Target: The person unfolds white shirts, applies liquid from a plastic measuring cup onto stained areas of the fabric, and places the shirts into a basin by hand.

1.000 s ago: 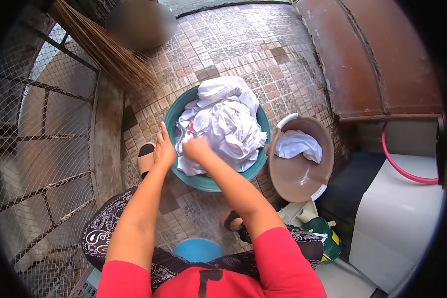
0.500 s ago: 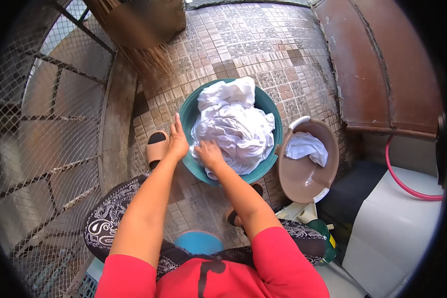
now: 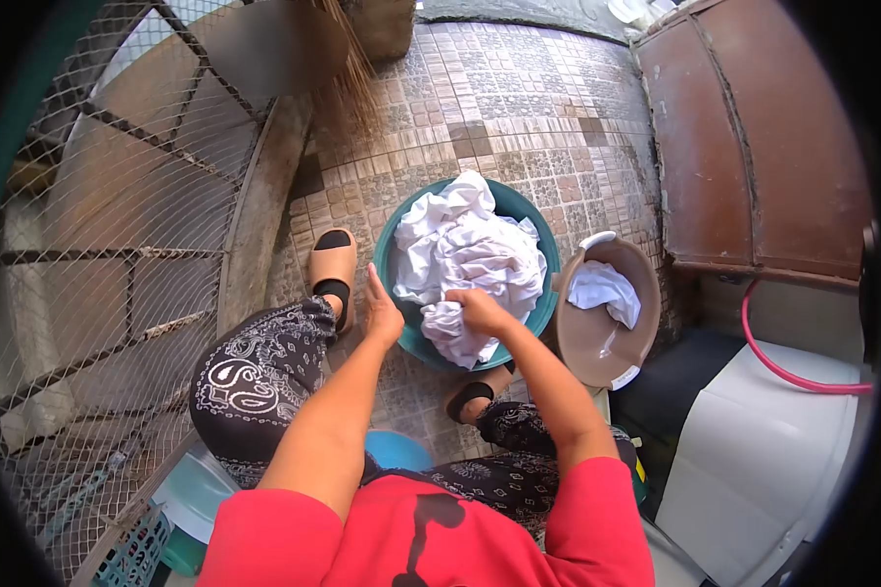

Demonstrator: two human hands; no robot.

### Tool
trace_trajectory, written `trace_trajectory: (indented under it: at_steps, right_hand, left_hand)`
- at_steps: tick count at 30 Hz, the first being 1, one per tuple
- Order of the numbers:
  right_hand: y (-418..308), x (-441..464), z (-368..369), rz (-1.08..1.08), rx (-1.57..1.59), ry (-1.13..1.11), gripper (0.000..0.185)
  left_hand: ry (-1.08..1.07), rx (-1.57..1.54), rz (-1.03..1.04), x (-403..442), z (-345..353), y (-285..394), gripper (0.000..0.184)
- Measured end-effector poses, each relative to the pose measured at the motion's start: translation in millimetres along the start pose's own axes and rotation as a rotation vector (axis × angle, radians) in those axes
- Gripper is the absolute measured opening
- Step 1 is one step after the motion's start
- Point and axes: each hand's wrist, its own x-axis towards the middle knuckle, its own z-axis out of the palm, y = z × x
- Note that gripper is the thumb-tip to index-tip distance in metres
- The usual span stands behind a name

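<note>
A heap of white laundry fills the round green basin on the tiled floor between my feet. My right hand is closed on a bunched piece of the white cloth at the near side of the heap. My left hand rests against the basin's left rim, fingers stretched out and pointing away from me. Nothing is in that hand. How far the right fingers reach into the folds is hidden.
At the right stands a brown basin with a white cloth inside. Wire mesh runs along the left, and a brown metal panel stands at the right. A pink hose curves over a white surface.
My right hand has moved from the heap's left side to its near middle and gripped cloth there. The laundry's shape has shifted. My left hand stays at the rim.
</note>
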Motion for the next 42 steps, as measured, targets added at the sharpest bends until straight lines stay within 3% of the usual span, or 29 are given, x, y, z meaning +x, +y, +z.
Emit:
trace_trajectory:
  at_steps: [2,3,4,6,7,9,10,12,14,15,17,20,21,23,27,29,32,36,38,42]
  right_hand:
    - [-15,-12,-20,0.04,0.087,0.042,0.017]
    - [-22,-14,-30,0.072,-0.026,0.017,0.019]
    - [-27,-14,-39,0.106,-0.138,-0.005,0.022]
    - [-18,1,-54,-0.034,-0.21,-0.018,0.024]
    - [-8,18,-61,-0.152,-0.133,0.114,0.021]
    - [-22,45,-83,-0.097,-0.171,0.435,0.023]
    - [-11,67,-90,0.024,-0.396,0.5,0.029]
    - [-8,99,-86,0.297,-0.357,0.476,0.054]
    - [14,126,-53,0.354,-0.495,0.315,0.083]
    - [22,141,-28,0.42,-0.555,0.112,0.1]
    - [17,148,20,0.345,-0.872,-0.071,0.098]
    - [16,143,62,0.176,-0.981,0.153,0.06]
    - [24,138,74,0.187,-0.977,0.152,0.06]
    - [41,129,98,-0.107,-1.152,0.324,0.04]
    - [47,94,103,-0.248,-0.946,0.103,0.025]
    - [39,75,88,-0.321,-0.667,-0.056,0.014]
    - [5,61,41,-0.213,-0.534,-0.015,0.013]
    - [-25,51,-52,0.039,-0.419,-0.039,0.021]
    - [-57,32,-97,0.208,-0.162,-0.008,0.027]
    - [-67,6,-112,0.153,0.112,0.001,0.039]
  left_hand:
    - [0.185,-0.276,0.141,7,8,-12,0.078]
    - [0.315,-0.216,0.106,19,24,-25,0.062]
    - [0.318,-0.224,0.103,21,18,-22,0.062]
    - [0.352,-0.248,0.172,28,-2,-4,0.053]
    - [0.463,-0.237,0.331,47,11,-16,0.05]
    - [0.419,-0.264,0.294,53,19,-14,0.049]
    - [0.378,-0.283,0.259,57,21,-15,0.048]
    - [0.389,-0.182,0.223,56,21,-15,0.046]
    - [0.398,-0.139,0.212,54,23,-16,0.045]
    - [0.392,-0.133,0.205,53,20,-13,0.043]
    - [0.409,-0.126,0.219,54,23,-13,0.043]
    - [0.435,-0.112,0.266,51,22,-15,0.042]
    - [0.407,-0.125,0.232,51,22,-15,0.041]
    - [0.388,-0.147,0.201,56,21,-13,0.04]
    - [0.424,-0.172,0.214,55,25,-17,0.037]
    - [0.428,-0.23,0.235,56,23,-19,0.035]
    - [0.348,-0.225,0.116,50,14,-11,0.034]
    - [0.407,-0.187,0.131,53,20,-16,0.035]
    - [0.42,-0.175,0.133,55,24,-21,0.035]
    - [0.398,-0.165,0.127,55,20,-18,0.036]
